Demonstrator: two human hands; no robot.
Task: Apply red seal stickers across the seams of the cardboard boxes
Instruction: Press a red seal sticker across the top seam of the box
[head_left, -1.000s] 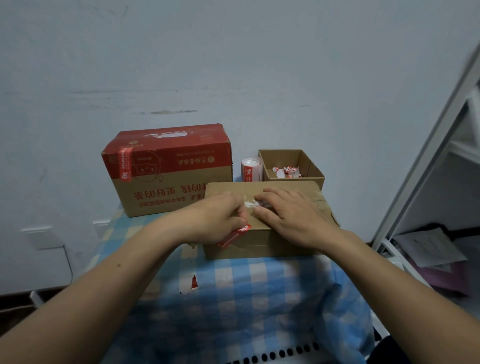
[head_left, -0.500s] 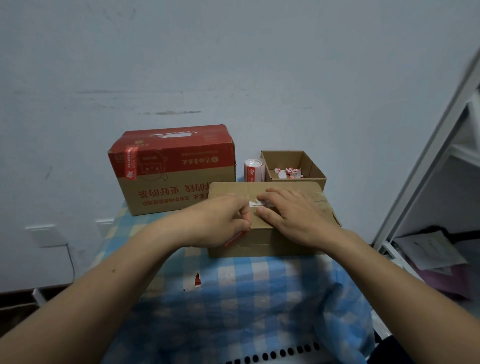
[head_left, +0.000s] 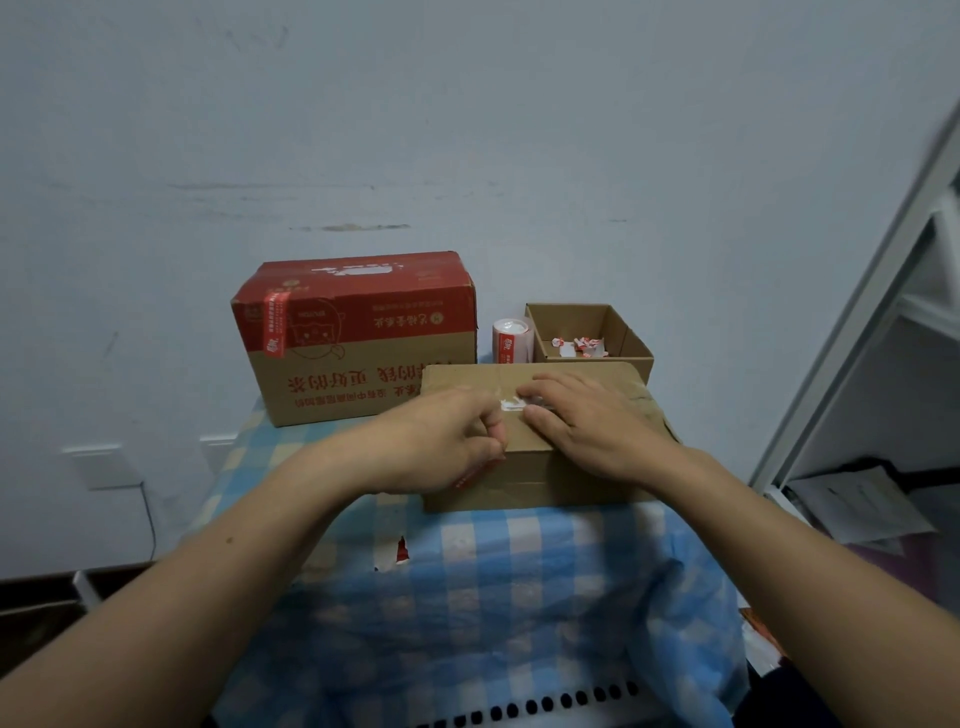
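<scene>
A plain brown cardboard box (head_left: 566, 483) lies in front of me on the checked cloth. My left hand (head_left: 441, 441) rests on its left part with curled fingers that pinch a red seal sticker (head_left: 475, 474), which hangs over the box's front face. My right hand (head_left: 587, 421) lies flat on the box top with straight fingers beside white sticker remains (head_left: 511, 405). Behind to the left stands a larger red and brown box (head_left: 363, 338) with a red seal sticker (head_left: 274, 325) over its left edge.
A roll of red seal stickers (head_left: 511, 340) stands behind the brown box. Next to it sits a small open carton (head_left: 631, 345) with crumpled backing scraps. A red scrap (head_left: 401, 551) lies on the blue checked cloth (head_left: 493, 597). A white shelf frame (head_left: 852, 332) rises at the right.
My left hand has drawn the red sticker closer to the box's front face, so less of it shows. My right hand has stayed flat on the top.
</scene>
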